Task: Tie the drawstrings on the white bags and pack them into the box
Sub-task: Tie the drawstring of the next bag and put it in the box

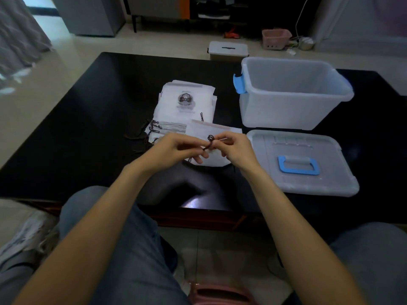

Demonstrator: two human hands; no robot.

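drawstring (210, 143) pinched between left hand (176, 148), right hand (234, 148)

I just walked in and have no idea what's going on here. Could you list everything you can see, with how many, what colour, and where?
Glossy black table: one, centre.
Flat white drawstring bags with a dark printed emblem: a stack, count unclear, mid-table.
White bag being tied: one, under the hands.
Dark drawstring: one, looped between the fingers.
Translucent plastic storage box with blue latch: one, open, right of the stack.
Translucent lid with blue handle: one, flat on the table in front of the box.
Small lidded plastic box: one, on the floor beyond the table.
Pink basket: one, far floor.
Left hand: grip pinching the drawstring.
Right hand: grip pinching the drawstring.
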